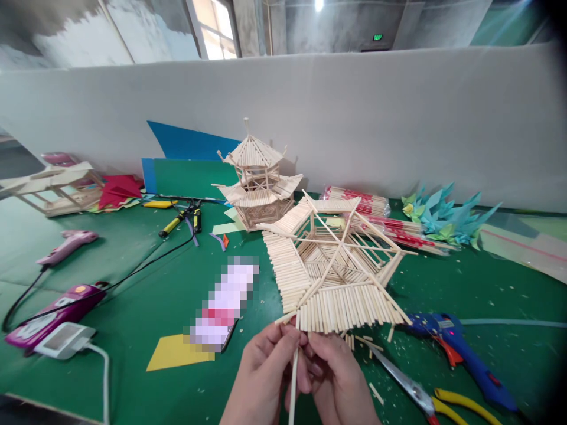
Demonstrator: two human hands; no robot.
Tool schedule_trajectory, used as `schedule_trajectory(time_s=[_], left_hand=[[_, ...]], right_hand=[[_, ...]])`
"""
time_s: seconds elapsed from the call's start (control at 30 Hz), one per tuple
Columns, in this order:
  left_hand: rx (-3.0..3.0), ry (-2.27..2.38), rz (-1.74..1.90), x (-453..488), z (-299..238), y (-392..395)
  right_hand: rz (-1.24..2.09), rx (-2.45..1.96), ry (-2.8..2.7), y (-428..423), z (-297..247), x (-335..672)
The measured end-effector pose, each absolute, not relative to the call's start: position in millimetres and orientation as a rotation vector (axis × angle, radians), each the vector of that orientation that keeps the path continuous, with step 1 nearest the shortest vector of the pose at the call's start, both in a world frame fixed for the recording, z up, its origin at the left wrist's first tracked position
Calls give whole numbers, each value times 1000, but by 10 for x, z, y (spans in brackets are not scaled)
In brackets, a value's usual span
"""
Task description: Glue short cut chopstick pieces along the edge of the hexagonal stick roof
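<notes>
We're pinching a wooden stick [293,383] in our left hand [264,365] at the near eave [336,310] of the part-roofed pavilion [283,265] on the green tabletop [155,304]; our right hand's [340,361] grip we cannot tell. Pressing unevenly, we're risking a skewed stick; turning the pavilion, snagging the blue glue gun [463,348].

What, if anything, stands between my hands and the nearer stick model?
Nothing visible does. Your left hand and right hand meet at the near edge of the stick model, a long stick between their fingers. The yellow-handled scissors and blue glue gun lie off to the right.
</notes>
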State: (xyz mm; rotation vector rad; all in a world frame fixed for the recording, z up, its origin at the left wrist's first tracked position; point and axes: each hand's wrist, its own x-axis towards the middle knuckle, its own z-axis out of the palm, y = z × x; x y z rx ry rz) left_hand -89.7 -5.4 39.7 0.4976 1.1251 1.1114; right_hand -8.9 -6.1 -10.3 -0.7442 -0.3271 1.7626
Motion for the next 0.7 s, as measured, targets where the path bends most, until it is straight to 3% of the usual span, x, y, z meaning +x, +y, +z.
schedule_trajectory(time_s=[0.57,0.7], left_hand=[[600,1240,1035,-980,350,-213],[739,1296,1002,-1001,331,-354]], right_hand=[[1799,-870,-440,-270,-193,134],[1560,-1126,-639,-517,-216,432]])
